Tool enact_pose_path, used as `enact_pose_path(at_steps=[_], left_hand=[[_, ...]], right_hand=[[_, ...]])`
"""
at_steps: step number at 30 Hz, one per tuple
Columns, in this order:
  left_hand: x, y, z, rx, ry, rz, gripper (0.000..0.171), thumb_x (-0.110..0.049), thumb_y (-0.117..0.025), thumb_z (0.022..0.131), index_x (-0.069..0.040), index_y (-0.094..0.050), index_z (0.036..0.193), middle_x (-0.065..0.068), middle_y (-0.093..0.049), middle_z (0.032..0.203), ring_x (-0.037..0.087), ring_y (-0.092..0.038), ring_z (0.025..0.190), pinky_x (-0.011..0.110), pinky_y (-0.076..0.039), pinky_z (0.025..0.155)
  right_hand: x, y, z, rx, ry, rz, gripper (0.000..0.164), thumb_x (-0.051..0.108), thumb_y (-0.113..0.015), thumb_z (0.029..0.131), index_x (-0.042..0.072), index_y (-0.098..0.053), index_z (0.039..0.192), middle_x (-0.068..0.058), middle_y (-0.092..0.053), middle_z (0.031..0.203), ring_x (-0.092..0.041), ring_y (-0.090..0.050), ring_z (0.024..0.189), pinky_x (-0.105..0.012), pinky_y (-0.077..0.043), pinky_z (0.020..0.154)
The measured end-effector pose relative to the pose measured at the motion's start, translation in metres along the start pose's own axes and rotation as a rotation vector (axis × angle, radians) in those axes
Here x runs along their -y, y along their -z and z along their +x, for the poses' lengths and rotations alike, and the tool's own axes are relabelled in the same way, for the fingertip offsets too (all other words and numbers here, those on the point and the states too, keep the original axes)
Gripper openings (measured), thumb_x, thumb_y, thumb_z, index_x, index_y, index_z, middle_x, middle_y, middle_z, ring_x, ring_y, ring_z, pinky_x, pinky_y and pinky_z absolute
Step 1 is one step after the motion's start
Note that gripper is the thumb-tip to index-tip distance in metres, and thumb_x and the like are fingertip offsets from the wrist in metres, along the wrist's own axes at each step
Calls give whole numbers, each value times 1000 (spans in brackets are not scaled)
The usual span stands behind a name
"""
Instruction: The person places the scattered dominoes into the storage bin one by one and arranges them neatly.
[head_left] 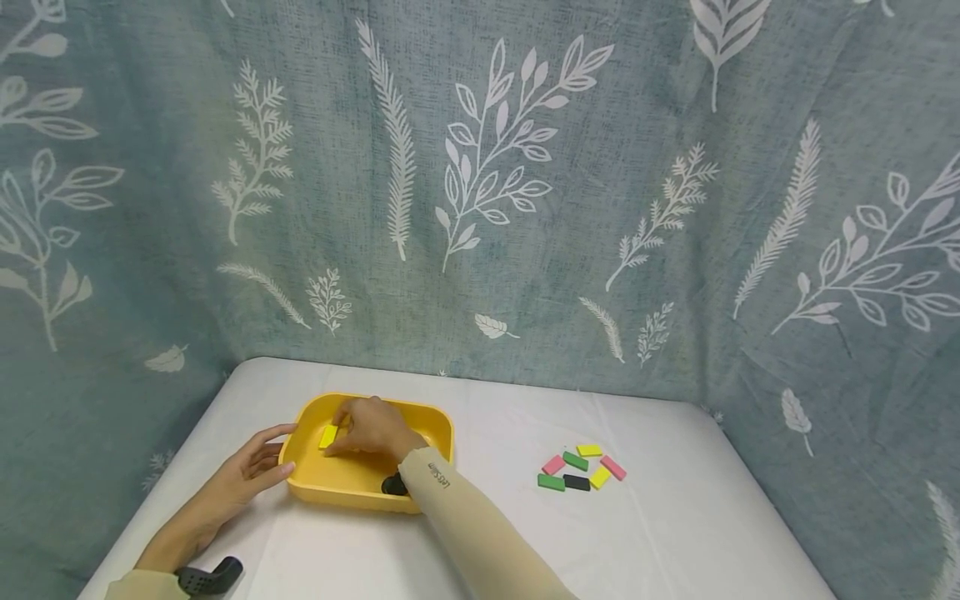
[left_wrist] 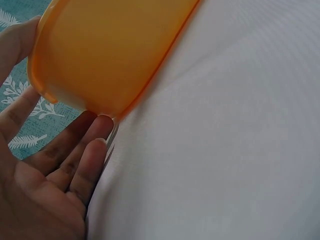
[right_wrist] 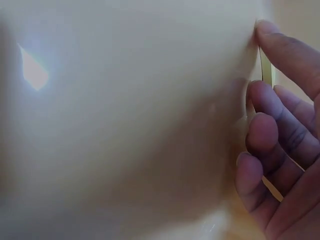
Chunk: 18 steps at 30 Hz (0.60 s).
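A yellow-orange plastic tray (head_left: pixel 337 493) stands on the left part of the table. Over its floor, near the left end, my right hand (head_left: pixel 371 429) pinches a small flat yellow block (head_left: pixel 328 436) between thumb and fingers. In the right wrist view, the block (right_wrist: pixel 266 70) shows only as a thin strip at the fingers. My left hand (head_left: pixel 243 473) holds the tray's left end, with thumb and index at the rim. The left wrist view shows the other fingers (left_wrist: pixel 92 165) bent against the tray's outer wall (left_wrist: pixel 110 55), low down. My right forearm hides the tray's front right corner.
Right of the tray, several small flat blocks lie loosely grouped on the white tablecloth: green (head_left: pixel 551 482), black (head_left: pixel 577 482), pink (head_left: pixel 613 467) and yellow (head_left: pixel 589 450). A leaf-patterned curtain (head_left: pixel 525 250) hangs behind the table. Black devices (head_left: pixel 210 577) sit on both wrists.
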<state>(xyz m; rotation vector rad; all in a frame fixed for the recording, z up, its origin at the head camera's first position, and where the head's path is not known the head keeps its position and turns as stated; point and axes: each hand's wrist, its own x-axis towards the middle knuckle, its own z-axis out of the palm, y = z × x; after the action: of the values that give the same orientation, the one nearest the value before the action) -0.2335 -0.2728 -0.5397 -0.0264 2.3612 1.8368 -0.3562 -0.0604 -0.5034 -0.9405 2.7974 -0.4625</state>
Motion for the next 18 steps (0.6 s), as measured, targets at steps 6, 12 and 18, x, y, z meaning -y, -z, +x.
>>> enact_pose_path(at_steps=[6, 12, 18], left_hand=[[-2, -1, 1, 3, -1, 4, 79, -39, -73, 97, -21, -30, 160, 23, -43, 153, 38, -48, 133, 63, -38, 111], [-2, -2, 1, 9, -9, 9, 80, -38, -73, 97, -19, -30, 161, 25, -43, 153, 39, -47, 134, 62, -39, 111], [0, -1, 0, 6, -11, 30, 83, -40, -73, 96, -17, -28, 161, 27, -40, 154, 43, -44, 136, 66, -36, 111]], right_hand=[[-4, 4, -2, 12, -8, 54, 55, 54, -87, 77, 22, -73, 120, 15, -62, 70, -5, -55, 67, -16, -46, 64], [-9, 23, -10, 21, 34, 128, 50, 46, -87, 81, 20, -71, 122, 17, -65, 68, -1, -61, 62, -15, -49, 62], [-16, 51, -26, 5, 88, 173, 49, 45, -84, 85, 18, -72, 125, 15, -66, 79, -2, -62, 69, -18, -51, 65]])
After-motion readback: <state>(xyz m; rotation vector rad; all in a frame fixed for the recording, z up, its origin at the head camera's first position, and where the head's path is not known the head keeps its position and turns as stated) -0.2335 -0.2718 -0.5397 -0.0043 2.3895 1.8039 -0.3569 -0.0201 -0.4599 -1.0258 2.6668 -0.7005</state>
